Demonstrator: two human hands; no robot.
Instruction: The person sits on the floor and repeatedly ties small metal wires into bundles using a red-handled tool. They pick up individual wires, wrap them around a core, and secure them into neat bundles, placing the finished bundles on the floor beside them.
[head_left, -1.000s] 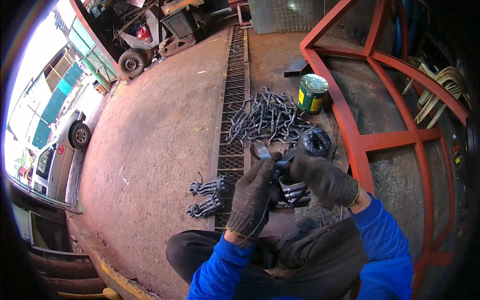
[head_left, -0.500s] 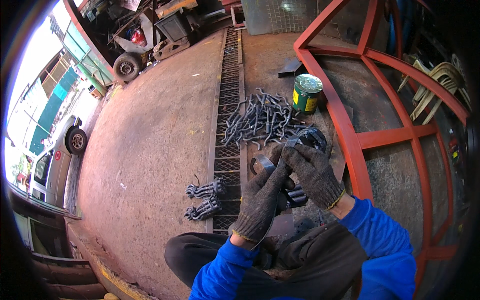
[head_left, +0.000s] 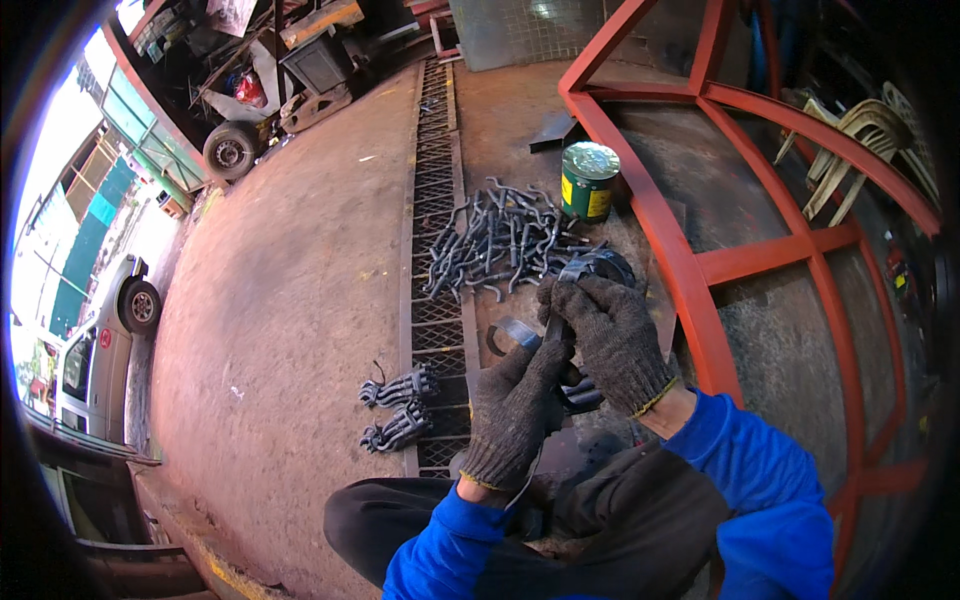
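Both my hands wear dark knit gloves and meet in front of my lap. My left hand is closed on a flat dark strap, whose curled end sticks out beside the thumb. My right hand pinches the same strap close to the left fingertips; more coiled dark strip shows just beyond it. Partly hidden below the hands lie dark rods. Ahead is a loose pile of bent metal rods. Two tied bundles of bent rods lie to the left, by the grating.
A green tin with a silver lid stands behind the pile. On the right lies a large red steel frame. A mesh drain grating runs away through the concrete floor. A loose wheel and a parked vehicle are at the left.
The view has shifted slightly, so the surroundings sit further left. My hands stay together on the strap, the right fingers a little closer over the left ones.
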